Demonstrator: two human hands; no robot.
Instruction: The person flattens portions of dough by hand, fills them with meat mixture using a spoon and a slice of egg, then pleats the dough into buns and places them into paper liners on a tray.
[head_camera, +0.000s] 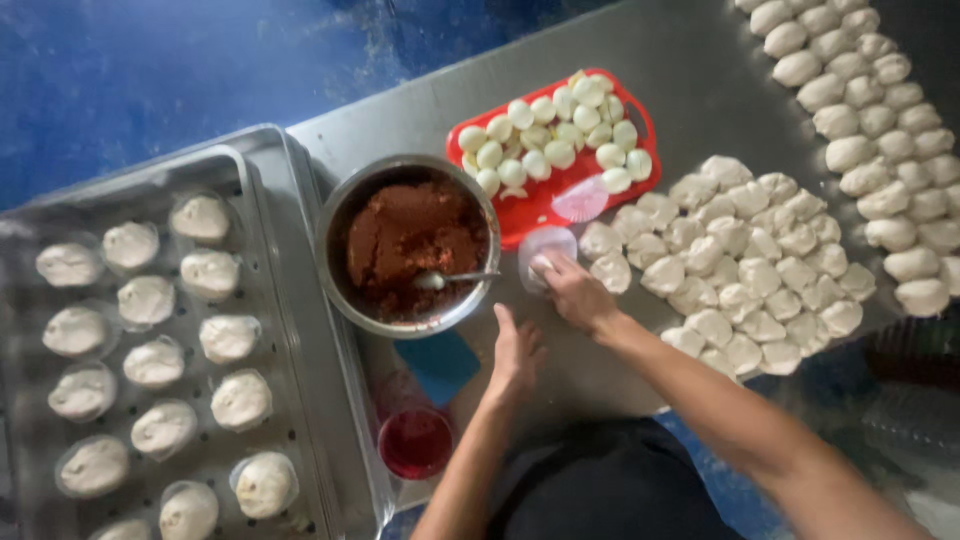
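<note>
Dough piece (541, 266), soft and easily dented, sits pinched in the right hand (577, 291); left hand (515, 355) rests open, empty, on the tabletop (590, 375).

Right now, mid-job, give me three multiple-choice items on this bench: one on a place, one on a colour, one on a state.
1. Where does the metal bowl of red-brown filling stand?
A. between the steel tray and the red tray
B. on the floor
C. on top of the dough pieces

2. What colour is the tray holding the peeled eggs?
A. green
B. red
C. white

3. What is the right hand doing?
A. gripping the spoon
B. hanging off the table
C. pressing a white round on the table

Answers:
1 A, the steel tray of shaped buns lies on one side of it, the red tray on the other.
2 B, its rim is red.
3 C, its fingers rest on the pale round; the spoon lies untouched in the bowl.
</note>
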